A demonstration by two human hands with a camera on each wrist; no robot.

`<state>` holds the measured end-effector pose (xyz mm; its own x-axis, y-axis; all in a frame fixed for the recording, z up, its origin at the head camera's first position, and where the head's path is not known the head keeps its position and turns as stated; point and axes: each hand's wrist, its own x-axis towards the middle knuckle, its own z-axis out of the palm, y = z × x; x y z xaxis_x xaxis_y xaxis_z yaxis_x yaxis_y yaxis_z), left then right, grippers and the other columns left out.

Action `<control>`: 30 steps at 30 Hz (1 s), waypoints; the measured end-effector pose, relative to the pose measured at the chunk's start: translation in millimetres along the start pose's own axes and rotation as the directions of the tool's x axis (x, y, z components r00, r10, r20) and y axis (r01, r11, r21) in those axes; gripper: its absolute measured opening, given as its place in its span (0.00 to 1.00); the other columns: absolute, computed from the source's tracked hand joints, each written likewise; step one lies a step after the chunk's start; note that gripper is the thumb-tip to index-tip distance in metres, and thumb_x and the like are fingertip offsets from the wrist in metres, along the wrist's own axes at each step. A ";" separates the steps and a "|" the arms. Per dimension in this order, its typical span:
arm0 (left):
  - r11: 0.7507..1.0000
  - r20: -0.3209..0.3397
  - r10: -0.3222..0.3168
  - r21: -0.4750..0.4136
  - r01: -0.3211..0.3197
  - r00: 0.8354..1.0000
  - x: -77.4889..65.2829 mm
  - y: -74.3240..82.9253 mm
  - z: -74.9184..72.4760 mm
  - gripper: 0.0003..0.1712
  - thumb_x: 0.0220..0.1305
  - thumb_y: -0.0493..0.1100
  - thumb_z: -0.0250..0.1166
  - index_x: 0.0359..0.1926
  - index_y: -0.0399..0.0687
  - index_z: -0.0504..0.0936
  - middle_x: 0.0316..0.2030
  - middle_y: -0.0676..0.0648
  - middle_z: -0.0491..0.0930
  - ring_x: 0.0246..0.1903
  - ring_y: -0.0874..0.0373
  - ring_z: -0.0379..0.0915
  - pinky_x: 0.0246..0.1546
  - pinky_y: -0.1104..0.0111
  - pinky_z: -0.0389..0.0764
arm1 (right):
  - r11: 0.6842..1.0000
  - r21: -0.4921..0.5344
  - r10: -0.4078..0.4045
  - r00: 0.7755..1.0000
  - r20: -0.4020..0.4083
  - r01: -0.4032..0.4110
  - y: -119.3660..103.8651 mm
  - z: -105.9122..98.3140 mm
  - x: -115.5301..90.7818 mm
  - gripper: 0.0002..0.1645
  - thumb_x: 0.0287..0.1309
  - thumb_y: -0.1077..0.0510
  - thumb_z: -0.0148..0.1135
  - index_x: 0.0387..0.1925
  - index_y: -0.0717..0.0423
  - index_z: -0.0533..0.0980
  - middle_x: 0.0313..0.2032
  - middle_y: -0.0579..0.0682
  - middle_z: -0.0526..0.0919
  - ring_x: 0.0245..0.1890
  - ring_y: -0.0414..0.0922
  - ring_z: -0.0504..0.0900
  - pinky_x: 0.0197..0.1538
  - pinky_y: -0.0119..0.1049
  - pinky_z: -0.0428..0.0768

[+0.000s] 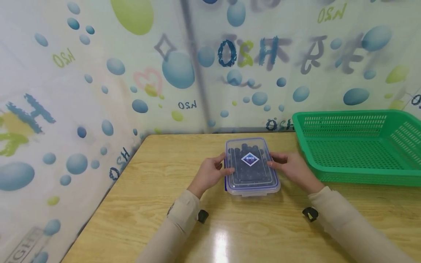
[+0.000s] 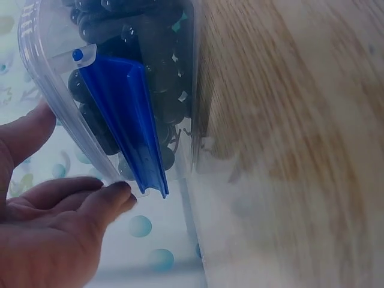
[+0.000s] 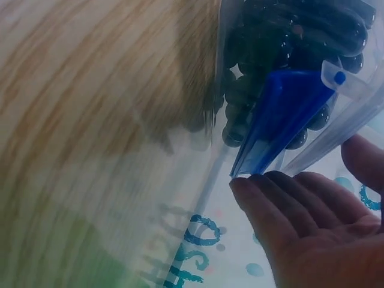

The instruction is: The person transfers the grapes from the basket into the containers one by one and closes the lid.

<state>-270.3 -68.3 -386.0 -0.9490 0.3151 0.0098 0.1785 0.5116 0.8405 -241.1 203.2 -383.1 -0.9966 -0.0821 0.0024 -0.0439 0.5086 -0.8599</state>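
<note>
A clear food container [image 1: 251, 182] with a blue-rimmed lid sits on the table, full of dark, glossy round balls [image 2: 96, 27]. A diamond-shaped label [image 1: 250, 159] marks the lid. My left hand [image 1: 210, 173] holds the left side, thumb on the lid's edge, fingertips at the far end of the blue side clip [image 2: 123, 114]. Opposite it, my right hand [image 1: 292, 168] grips the right side the same way. Its fingertips meet the end of the other blue clip [image 3: 282, 114], and its thumb lies at the lid's edge. Both clips slant down from the lid.
A green slotted basket [image 1: 368, 175] stands at the back right of the wooden table [image 1: 158, 204], close beside my right hand. Behind the table rises a wall covering [image 1: 210, 98] with bubble patterns. Dark wrist cameras [image 1: 310, 214] sit beneath my sleeves.
</note>
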 end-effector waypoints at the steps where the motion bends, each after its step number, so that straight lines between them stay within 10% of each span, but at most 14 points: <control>1: 1.000 -0.001 -0.014 -0.001 0.014 1.000 0.2 0.0 0.0 0.42 0.60 0.46 0.73 0.70 0.36 0.65 0.69 0.43 0.63 0.62 0.43 0.67 0.59 0.61 0.72 | 1.000 -0.006 0.002 1.000 0.002 -0.002 0.3 0.1 0.1 0.32 0.67 0.55 0.63 0.64 0.72 0.68 0.62 0.67 0.71 0.64 0.63 0.66 0.64 0.57 0.66; 18: 0.977 0.074 -0.160 -0.130 0.168 0.984 7.2 -9.5 -1.7 0.42 0.57 0.50 0.75 0.66 0.32 0.70 0.61 0.36 0.74 0.62 0.44 0.68 0.62 0.53 0.69 | 0.931 0.283 0.171 0.959 0.225 -0.232 10.3 1.6 6.8 0.46 0.75 0.55 0.50 0.70 0.81 0.36 0.63 0.80 0.59 0.59 0.64 0.73 0.58 0.50 0.76; 24: 0.971 0.095 -0.177 -0.148 0.190 0.980 7.0 -9.4 -1.7 0.40 0.58 0.50 0.74 0.65 0.33 0.71 0.59 0.38 0.76 0.61 0.46 0.69 0.63 0.53 0.68 | 0.967 0.144 0.182 0.966 0.183 -0.210 6.2 -0.7 5.0 0.49 0.72 0.51 0.54 0.69 0.82 0.40 0.65 0.80 0.55 0.64 0.68 0.63 0.64 0.56 0.68; 30: 0.973 0.103 -0.164 -0.145 0.178 0.981 8.0 -7.1 -1.7 0.40 0.59 0.50 0.73 0.65 0.33 0.71 0.59 0.39 0.76 0.61 0.46 0.70 0.62 0.53 0.70 | 0.995 0.038 0.089 0.990 0.114 -0.094 -2.9 -2.2 3.5 0.35 0.69 0.55 0.57 0.63 0.80 0.63 0.52 0.69 0.78 0.51 0.57 0.79 0.56 0.51 0.77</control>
<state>-279.6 -70.7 -391.0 -0.9337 0.3072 -0.1840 -0.0328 0.4384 0.8982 -244.6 203.4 -379.5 -0.9822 -0.1334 -0.1324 0.0525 0.4814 -0.8749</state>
